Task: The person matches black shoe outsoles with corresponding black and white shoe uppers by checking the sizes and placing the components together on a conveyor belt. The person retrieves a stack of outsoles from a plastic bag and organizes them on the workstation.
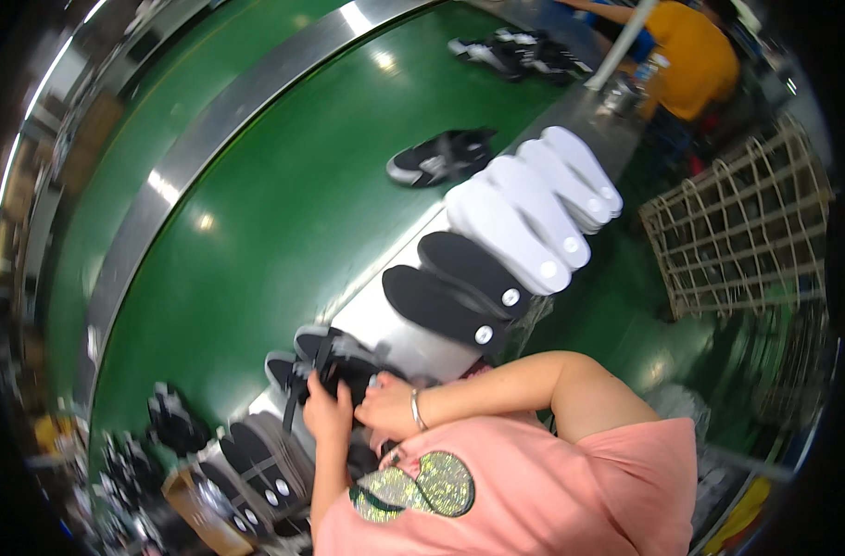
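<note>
A black and grey shoe [351, 364] is between my hands, at the near side of the green surface. On its left side, my left hand [330, 414] grips it with fingers and thumb closed. My right hand [388, 408], with a bangle at the wrist, is curled around the shoe's near end; its fingertips are partly hidden and blurred. Just left of this shoe sits a second grey and black shoe [280, 368]. To the right of my hands lie black insoles [441, 301] with round white stickers, on a metal ledge [406, 341].
Stacked white insoles [506, 227] lie beyond the black ones. More dark insoles [260, 463] are at lower left. A dark shoe [441, 157] rests on the green belt [283, 204]. At right stands a mesh cart [737, 232]; a person in orange [696, 60] is farther off.
</note>
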`<state>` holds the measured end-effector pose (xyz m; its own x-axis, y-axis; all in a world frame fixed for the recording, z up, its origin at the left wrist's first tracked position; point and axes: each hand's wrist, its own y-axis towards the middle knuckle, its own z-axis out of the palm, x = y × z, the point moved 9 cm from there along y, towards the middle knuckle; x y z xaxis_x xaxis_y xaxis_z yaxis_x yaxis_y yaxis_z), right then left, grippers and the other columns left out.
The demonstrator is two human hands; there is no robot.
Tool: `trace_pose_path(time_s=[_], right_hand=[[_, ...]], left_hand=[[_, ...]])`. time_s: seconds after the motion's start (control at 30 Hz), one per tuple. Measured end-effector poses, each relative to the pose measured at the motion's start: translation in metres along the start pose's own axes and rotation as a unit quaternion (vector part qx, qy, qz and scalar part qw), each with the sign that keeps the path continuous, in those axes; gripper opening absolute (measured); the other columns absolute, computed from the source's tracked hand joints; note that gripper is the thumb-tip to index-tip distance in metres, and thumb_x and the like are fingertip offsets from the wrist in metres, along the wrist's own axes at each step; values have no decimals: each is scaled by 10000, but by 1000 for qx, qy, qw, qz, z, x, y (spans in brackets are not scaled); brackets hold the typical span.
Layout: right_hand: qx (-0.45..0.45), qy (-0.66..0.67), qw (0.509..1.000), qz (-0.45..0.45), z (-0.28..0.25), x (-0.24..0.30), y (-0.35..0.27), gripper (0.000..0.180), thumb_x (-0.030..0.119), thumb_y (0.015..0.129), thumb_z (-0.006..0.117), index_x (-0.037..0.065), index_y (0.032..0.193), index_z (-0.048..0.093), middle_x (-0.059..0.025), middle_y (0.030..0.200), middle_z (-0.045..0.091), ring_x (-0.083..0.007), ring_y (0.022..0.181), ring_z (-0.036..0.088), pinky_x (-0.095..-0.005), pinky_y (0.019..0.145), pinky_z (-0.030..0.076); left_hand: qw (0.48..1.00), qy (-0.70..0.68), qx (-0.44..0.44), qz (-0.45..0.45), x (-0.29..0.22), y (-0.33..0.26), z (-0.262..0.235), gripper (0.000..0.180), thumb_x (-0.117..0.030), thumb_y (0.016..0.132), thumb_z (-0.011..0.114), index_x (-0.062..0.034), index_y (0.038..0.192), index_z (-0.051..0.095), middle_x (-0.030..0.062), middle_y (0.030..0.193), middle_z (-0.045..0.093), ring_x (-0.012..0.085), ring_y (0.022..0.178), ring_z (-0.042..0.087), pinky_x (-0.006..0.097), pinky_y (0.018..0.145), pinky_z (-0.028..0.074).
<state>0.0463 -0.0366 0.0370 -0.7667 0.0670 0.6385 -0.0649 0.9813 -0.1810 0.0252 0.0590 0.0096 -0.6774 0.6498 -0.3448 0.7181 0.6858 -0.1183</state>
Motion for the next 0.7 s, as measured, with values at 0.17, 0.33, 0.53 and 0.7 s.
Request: trace_pose_path(time_s=[0.17, 0.33, 0.53, 0.7], right_hand=[[103, -90, 989, 51, 9, 9, 28, 278, 277, 657, 593, 46, 812, 594, -68, 767, 602, -225, 730, 559, -390, 687, 377], [-18, -138, 980, 143, 8, 6, 17, 247, 214, 648, 588, 37, 818, 557, -87, 806, 579, -229, 829, 520, -381, 748, 343], [101, -119, 966, 204, 43, -13, 19, 199, 176, 664, 564, 23, 790, 546, -128, 825, 588, -271, 864, 532, -412, 746, 378], [204, -80, 949, 225, 57, -30, 34, 205, 118, 665, 510, 1, 832, 528, -180, 850, 586, -335, 840, 557, -409, 710, 426]], left_hand=[[998, -13, 62, 18, 2, 0, -1, 529, -310, 725, 556, -58, 1157, 384, 196, 658, 584, 361, 594, 573, 443, 537, 454], [972, -210, 102, 17, 27, -22, -22, 508, -240, 760, 558, -42, 1182, 357, 181, 841, 594, 320, 727, 586, 378, 646, 459], [956, -108, 114, 246, 25, -62, -22, 533, -246, 622, 672, -26, 1062, 466, 131, 992, 542, 283, 973, 493, 354, 765, 440], [935, 2, 231, 268, 21, -42, 32, 305, -195, 623, 635, -9, 830, 509, 134, 752, 568, 276, 771, 557, 373, 609, 465]])
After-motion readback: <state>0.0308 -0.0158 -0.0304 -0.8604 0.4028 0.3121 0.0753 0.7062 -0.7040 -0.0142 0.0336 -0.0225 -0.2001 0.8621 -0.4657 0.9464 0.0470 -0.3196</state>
